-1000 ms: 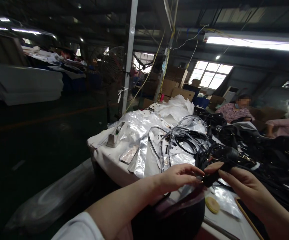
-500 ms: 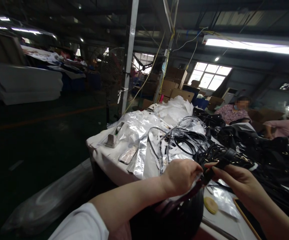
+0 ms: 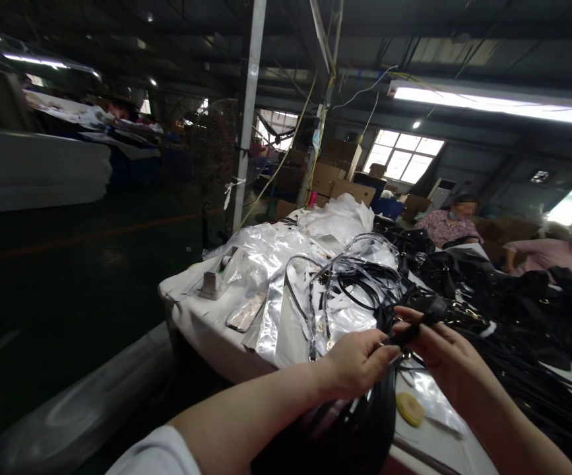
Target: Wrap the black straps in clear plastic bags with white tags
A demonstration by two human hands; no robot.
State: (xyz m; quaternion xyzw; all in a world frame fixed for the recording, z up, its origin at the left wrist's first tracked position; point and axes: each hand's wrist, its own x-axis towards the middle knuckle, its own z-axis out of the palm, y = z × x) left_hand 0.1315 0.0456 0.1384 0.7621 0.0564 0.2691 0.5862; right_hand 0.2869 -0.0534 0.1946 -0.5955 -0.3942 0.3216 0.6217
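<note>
My left hand (image 3: 355, 364) is closed, thumb pressed against the fingers, on a black strap (image 3: 400, 338) at the table's near edge. My right hand (image 3: 441, 346) pinches the same dark strap a little farther to the right, its fingers curled round it. Below my left hand a bundle of black straps (image 3: 372, 422) hangs over the edge. Beyond both hands lie looped black straps (image 3: 365, 284) with gold-coloured metal fittings, some in clear plastic. The exact end of the strap between my fingers is hard to make out.
Clear plastic bags (image 3: 260, 254) and a phone (image 3: 247, 311) lie on the white-covered table (image 3: 194, 323). Near my right wrist sits a yellow round object (image 3: 410, 409). Black bags (image 3: 493, 280) are heaped at right, with two people behind. A metal post (image 3: 247, 119) stands beyond.
My right hand has turned and its fingers now extend farther over the strap. My left hand's thumb has come forward along it. The whole view has shifted slightly.
</note>
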